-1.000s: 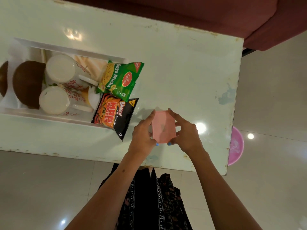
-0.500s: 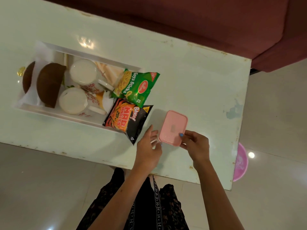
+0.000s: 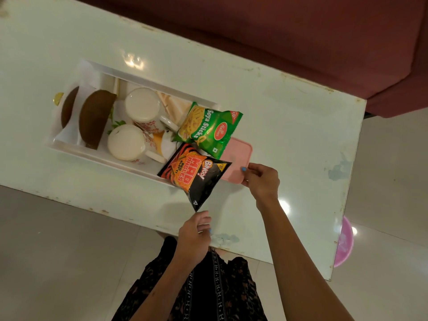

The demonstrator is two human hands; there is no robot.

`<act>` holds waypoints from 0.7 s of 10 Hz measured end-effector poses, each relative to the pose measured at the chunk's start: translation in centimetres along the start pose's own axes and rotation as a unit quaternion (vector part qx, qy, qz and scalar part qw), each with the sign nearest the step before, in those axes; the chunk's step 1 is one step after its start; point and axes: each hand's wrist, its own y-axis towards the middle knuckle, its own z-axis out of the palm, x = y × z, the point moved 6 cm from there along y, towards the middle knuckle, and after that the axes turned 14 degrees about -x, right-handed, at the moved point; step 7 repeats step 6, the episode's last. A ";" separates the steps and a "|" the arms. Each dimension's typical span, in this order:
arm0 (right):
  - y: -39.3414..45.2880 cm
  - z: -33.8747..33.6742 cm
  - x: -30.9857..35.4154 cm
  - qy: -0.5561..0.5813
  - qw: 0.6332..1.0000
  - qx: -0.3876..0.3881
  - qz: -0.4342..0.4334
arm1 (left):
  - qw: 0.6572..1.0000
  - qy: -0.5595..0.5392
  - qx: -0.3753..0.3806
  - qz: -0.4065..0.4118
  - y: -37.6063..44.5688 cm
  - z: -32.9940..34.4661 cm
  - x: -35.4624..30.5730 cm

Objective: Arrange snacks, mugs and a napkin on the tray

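table [image 3: 278, 117]: pale glossy top, chipped and rusty along edges, glare spots from overhead light | sofa [image 3: 301, 38]: dark red, just beyond table's far edge | floor [image 3: 58, 251]: light grey glossy tiles, all around table | pink basin [image 3: 345, 242]: on floor, partly hidden under table's right end

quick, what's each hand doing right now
Left hand: open, holding nothing, near the table edge.
Right hand: fingers on the pink box, apparently gripping its edge.
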 end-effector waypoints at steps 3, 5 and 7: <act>-0.4 0.9 0.2 -0.013 1.000 0.003 -0.009 | 1.000 0.023 -0.008 0.009 0.9 -1.4 0.2; -3.6 -1.1 -0.7 -0.079 0.997 -0.012 -0.002 | 0.995 0.098 -0.002 0.019 0.0 -4.3 -0.2; -7.1 -2.0 -3.0 -0.131 0.991 0.013 0.016 | 0.987 0.155 0.005 0.041 -1.1 -5.7 -0.3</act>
